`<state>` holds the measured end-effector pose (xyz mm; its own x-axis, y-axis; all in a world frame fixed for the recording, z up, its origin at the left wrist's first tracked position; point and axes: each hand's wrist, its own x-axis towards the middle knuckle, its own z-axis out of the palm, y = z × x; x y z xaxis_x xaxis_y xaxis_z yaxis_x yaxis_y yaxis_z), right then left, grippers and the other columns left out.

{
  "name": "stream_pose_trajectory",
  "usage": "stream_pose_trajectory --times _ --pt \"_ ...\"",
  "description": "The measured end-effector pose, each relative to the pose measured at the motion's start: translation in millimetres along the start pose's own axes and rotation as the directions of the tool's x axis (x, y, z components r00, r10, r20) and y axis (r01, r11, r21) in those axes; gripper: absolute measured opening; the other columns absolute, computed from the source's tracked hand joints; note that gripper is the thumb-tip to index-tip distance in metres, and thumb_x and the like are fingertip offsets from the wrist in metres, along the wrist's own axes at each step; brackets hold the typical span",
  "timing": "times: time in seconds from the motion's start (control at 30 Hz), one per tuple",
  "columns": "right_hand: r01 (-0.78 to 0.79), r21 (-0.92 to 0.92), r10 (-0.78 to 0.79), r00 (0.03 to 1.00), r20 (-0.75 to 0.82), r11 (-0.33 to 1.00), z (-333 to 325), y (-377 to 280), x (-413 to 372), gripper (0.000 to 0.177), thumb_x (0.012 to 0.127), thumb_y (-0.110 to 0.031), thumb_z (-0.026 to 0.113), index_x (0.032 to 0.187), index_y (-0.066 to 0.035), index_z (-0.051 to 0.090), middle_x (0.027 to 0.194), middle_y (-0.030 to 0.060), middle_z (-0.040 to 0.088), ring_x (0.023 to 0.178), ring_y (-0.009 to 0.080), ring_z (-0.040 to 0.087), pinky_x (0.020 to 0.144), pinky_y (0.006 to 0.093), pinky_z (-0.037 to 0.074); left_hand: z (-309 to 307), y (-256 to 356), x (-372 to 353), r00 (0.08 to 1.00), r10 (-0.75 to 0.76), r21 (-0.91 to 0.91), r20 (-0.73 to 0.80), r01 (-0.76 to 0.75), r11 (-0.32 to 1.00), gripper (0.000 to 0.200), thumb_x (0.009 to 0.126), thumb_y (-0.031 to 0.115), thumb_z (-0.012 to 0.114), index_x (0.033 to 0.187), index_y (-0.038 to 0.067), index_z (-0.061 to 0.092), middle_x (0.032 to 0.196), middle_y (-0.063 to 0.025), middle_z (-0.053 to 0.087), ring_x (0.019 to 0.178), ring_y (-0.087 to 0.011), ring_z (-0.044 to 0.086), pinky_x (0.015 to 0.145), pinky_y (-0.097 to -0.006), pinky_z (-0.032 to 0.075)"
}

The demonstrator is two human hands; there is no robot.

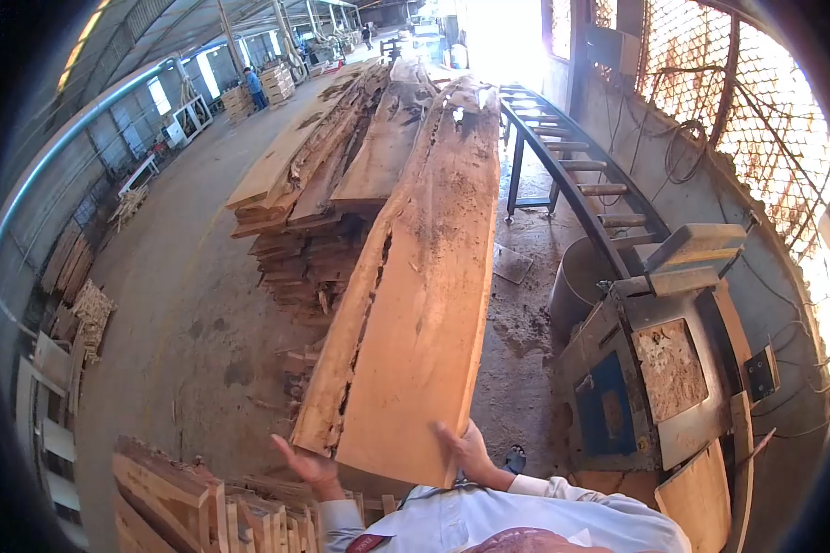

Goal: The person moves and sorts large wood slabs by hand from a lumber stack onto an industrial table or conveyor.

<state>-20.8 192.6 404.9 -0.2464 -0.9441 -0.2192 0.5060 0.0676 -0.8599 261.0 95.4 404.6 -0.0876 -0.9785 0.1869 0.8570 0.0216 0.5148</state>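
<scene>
The person's right hand (468, 452) is closed around the near right edge of a long live-edge slab (415, 369), thumb on the upper face. The left hand (312, 468) is open, palm up and fingers spread, beside the slab's near left corner with no grip on it. The slab's near end is just in front of the body, and its length runs away along the right side of the pile. A dark, ragged crack follows its left margin, and loose brown grit lies over its farther half.

At the near left are stacked cut wood pieces (161, 487). To the right, a blue-fronted machine (609, 405) has a squarish recess (670, 369) holding brown, crumbly wood waste. Behind it, a round bin (576, 281) sits partly under a roller conveyor (602, 189); its contents are hidden.

Only the one slab is in hand. The others lie layered on the slab pile (295, 180), several on top with rough edges, many more below. The conveyor's rollers carry no slab, as far as the glare at its far end lets one judge. Well beyond, a person in blue (255, 89) stands beside stacked timber (277, 83) on the left.
</scene>
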Motion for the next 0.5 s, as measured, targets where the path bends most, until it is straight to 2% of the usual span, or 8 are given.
stream_pose_trajectory --times 0.03,0.13,0.17,0.27,0.3,0.4,0.47,0.5 --pt "-0.028 -0.033 0.028 0.999 -0.016 0.999 -14 29 10 0.047 0.101 -0.035 0.067 0.130 0.000 0.056 0.115 0.0068 0.068 0.100 0.0151 0.066 0.085 0.0322 0.056 12 -7 4 0.999 0.036 -0.040 -0.005 -0.036 0.999 0.072 0.105 0.063 0.038 0.149 0.007 0.048 0.154 -0.0161 0.047 0.143 -0.0335 0.043 0.119 -0.0538 0.034" --pt "-0.203 0.117 0.208 0.977 -0.040 0.972 -17 26 10 0.055 0.103 -0.045 0.061 0.134 -0.001 0.052 0.121 0.0075 0.066 0.106 0.0150 0.064 0.088 0.0340 0.055 30 -17 15 0.989 0.146 -0.117 0.017 -0.143 0.983 0.072 0.104 0.064 0.037 0.146 0.007 0.052 0.155 -0.0153 0.047 0.147 -0.0324 0.037 0.123 -0.0566 0.027" --pt "-0.289 0.051 0.292 0.952 -0.086 0.956 -11 16 9 0.059 0.106 -0.052 0.049 0.139 -0.003 0.051 0.127 0.0120 0.064 0.113 0.0210 0.064 0.096 0.0383 0.054 24 -20 19 0.982 0.183 -0.119 0.055 -0.175 0.977 0.072 0.104 0.064 0.038 0.143 0.007 0.056 0.155 -0.0151 0.048 0.148 -0.0320 0.036 0.124 -0.0571 0.025" --pt "-0.430 0.146 0.451 0.876 -0.172 0.891 -3 4 9 0.060 0.106 -0.054 0.048 0.139 -0.003 0.052 0.126 0.0125 0.064 0.112 0.0221 0.065 0.094 0.0380 0.055 15 -19 42 0.950 0.267 -0.153 0.160 -0.243 0.958 0.067 0.104 0.063 0.039 0.128 0.007 0.067 0.146 -0.0145 0.056 0.149 -0.0314 0.035 0.126 -0.0565 0.021" --pt "-0.412 0.128 0.430 0.880 -0.203 0.902 -1 4 6 0.061 0.105 -0.055 0.049 0.136 -0.003 0.054 0.123 0.0103 0.065 0.107 0.0202 0.065 0.090 0.0366 0.055 16 -20 47 0.937 0.296 -0.170 0.186 -0.266 0.949 0.066 0.104 0.063 0.040 0.121 0.007 0.070 0.142 -0.0143 0.060 0.149 -0.0314 0.035 0.126 -0.0559 0.020" --pt "-0.331 0.072 0.339 0.906 -0.254 0.941 4 7 4 0.064 0.103 -0.059 0.051 0.128 -0.001 0.060 0.113 0.0059 0.066 0.096 0.0158 0.066 0.082 0.0330 0.056 42 -20 54 0.960 0.279 -0.269 0.017 -0.265 0.926 0.072 0.107 0.060 0.033 0.099 0.001 0.073 0.096 -0.0142 0.071 0.133 -0.0370 0.050 0.121 -0.0602 0.027" --pt "-0.221 0.054 0.227 0.940 -0.255 0.974 5 14 2 0.066 0.103 -0.060 0.050 0.125 0.001 0.062 0.110 0.0059 0.067 0.092 0.0147 0.065 0.080 0.0312 0.056 42 -16 65 0.933 0.334 -0.316 0.133 -0.279 0.907 0.069 0.109 0.057 0.031 0.087 0.003 0.070 0.081 -0.0109 0.065 0.111 -0.0314 0.058 0.116 -0.0559 0.032" --pt "-0.210 0.009 0.205 0.941 -0.267 0.978 1 18 1 0.067 0.103 -0.061 0.050 0.124 0.001 0.063 0.109 0.0065 0.068 0.093 0.0159 0.066 0.082 0.0332 0.056 42 -16 68 0.922 0.358 -0.325 0.150 -0.296 0.898 0.068 0.109 0.055 0.030 0.082 0.005 0.067 0.075 -0.0094 0.062 0.101 -0.0285 0.059 0.112 -0.0534 0.034"
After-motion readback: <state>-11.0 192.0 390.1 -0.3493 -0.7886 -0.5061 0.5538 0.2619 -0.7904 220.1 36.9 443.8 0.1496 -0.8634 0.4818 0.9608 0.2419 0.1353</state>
